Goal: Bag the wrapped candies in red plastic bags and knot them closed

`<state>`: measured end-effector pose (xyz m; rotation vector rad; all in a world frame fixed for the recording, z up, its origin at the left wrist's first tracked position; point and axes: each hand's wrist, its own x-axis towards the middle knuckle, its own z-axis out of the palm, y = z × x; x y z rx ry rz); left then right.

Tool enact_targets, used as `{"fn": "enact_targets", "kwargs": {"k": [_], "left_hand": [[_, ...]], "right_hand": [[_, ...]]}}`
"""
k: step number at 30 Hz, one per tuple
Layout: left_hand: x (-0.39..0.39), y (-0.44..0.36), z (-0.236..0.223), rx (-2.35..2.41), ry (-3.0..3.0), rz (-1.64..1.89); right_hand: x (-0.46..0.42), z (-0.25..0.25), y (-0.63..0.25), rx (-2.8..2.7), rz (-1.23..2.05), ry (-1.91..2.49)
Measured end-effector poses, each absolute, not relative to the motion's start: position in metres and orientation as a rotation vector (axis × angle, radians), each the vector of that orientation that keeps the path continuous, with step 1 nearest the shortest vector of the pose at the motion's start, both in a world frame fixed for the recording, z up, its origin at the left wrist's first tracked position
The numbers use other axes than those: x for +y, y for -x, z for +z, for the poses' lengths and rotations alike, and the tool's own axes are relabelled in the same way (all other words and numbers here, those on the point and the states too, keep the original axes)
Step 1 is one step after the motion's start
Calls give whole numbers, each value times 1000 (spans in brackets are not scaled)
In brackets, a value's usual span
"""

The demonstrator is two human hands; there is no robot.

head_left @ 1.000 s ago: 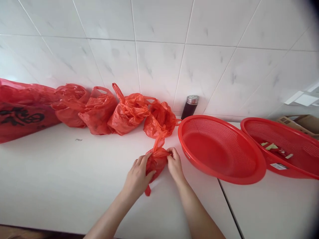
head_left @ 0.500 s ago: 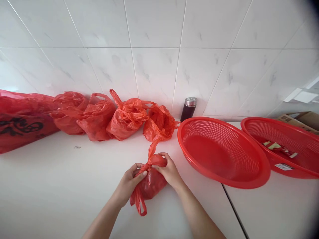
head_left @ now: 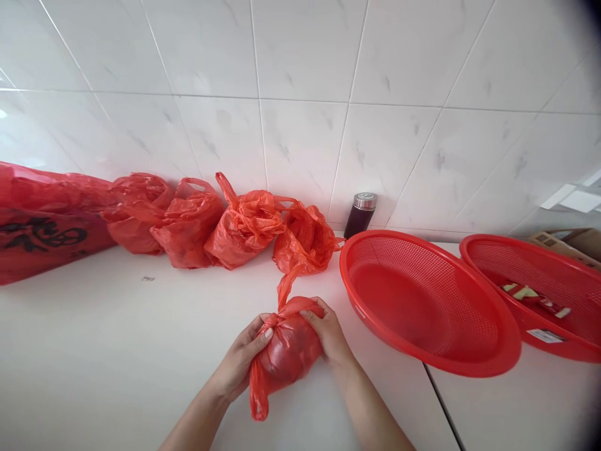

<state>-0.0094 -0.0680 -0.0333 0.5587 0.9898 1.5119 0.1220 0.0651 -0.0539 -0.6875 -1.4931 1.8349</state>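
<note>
A knotted red plastic bag (head_left: pixel 291 351) is held between both hands over the white table; its contents show only as dark shapes through the film. My left hand (head_left: pixel 241 357) grips its left side, thumb beside the knot. On the opposite side my right hand (head_left: pixel 328 332) has its thumb on top and its fingers partly hidden behind the bag. One handle loop hangs down toward me, and the other tail points away toward the wall. Just beyond stands a red plastic bag with an open top (head_left: pixel 307 241).
More filled red bags (head_left: pixel 244 228) line the tiled wall, with a large printed red bag (head_left: pixel 51 232) at far left. A dark flask (head_left: pixel 360 216) stands behind an oval red basket (head_left: pixel 422 300). A second red basket (head_left: pixel 568 338) holds scraps, near a cardboard box (head_left: pixel 568 244).
Both hands have shifted from the knot to the bag's sides, the right one sliding outward. The bag looks rounder and turned, with its knot further left. The view has tilted slightly.
</note>
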Motion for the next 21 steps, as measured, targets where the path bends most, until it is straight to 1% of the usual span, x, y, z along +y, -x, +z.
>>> {"fn": "enact_targets", "kwargs": {"k": [4, 9, 12, 17, 21], "left_hand": [[-67, 10, -26, 1257, -738, 1454], [-67, 9, -18, 1703, -897, 1334], [-66, 10, -18, 1988, -972, 1164], [-66, 8, -12, 2232, -1155, 958], [-56, 3, 7, 2269, -1358, 824]], "right_hand": [[66, -50, -126, -1615, 1608, 727], [60, -40, -129, -1891, 1269, 587], [57, -41, -126, -1949, 1128, 592], [54, -45, -125, -1914, 1065, 594], [49, -41, -126, -1865, 1209, 530]]}}
